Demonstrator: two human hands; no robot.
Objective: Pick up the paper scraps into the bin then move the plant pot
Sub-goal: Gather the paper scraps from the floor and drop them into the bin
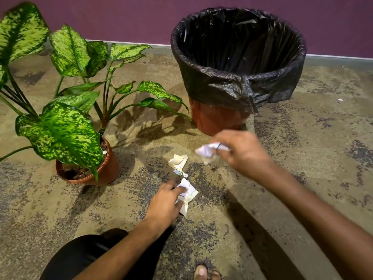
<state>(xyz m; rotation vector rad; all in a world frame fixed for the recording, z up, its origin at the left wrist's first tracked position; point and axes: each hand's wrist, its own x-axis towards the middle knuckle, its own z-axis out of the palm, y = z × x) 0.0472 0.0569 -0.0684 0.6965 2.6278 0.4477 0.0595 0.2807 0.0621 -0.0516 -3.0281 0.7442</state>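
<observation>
Right grip (238,152) clutches crumpled scrap (207,151) below bin (238,57); left grip (167,201) pinches floor scrap (188,191); pot (107,170) left.

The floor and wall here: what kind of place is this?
Probably an indoor corridor or room corner: a speckled floor meets a purple wall, with a lined bin and plant pot.

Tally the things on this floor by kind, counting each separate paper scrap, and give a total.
Paper scraps: 4 – one in the right hand, one under the left hand, two loose on the floor
Plant pot: 1
Bin: 1
Total: 6
</observation>
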